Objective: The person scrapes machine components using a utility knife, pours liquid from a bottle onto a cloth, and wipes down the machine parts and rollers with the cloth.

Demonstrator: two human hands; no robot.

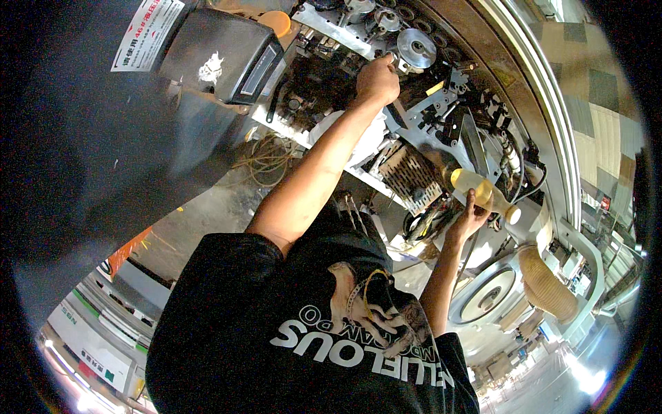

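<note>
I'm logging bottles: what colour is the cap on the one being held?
The cap on the bottle is white, best seen in the head view.

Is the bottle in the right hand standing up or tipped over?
Tipped: the bottle slants in the right hand, its long side showing and its pale cap toward the picture's lower right.

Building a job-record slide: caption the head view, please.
Right hand holds a bottle of yellowish liquid; left hand is beside a shiny metal disc.
</note>
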